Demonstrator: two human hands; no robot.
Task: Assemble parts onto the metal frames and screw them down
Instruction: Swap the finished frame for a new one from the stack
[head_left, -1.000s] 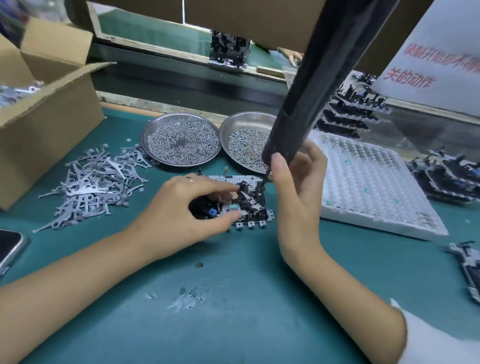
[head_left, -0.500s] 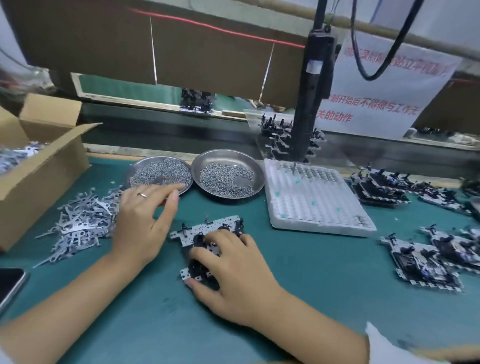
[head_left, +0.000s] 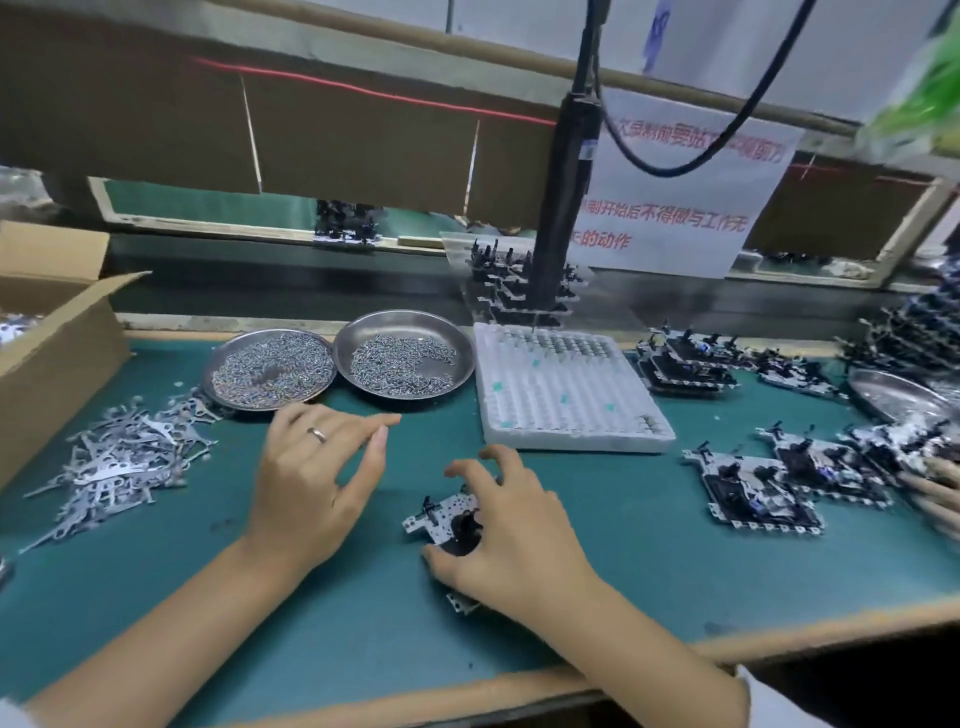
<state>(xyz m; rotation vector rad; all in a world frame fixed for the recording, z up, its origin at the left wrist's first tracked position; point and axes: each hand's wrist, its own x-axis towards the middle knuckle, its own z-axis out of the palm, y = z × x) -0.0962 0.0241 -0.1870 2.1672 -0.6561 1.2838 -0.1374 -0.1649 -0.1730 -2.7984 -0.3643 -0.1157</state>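
Now the screwdriver, released, hangs at upper centre; the frame is gripped by the right hand, the left hand loosely spread, empty: screwing seems finished.

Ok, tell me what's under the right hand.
The right hand lies over a metal frame on the green mat, fingers curled round it. The frame's left part and a lower corner show; the rest is covered.
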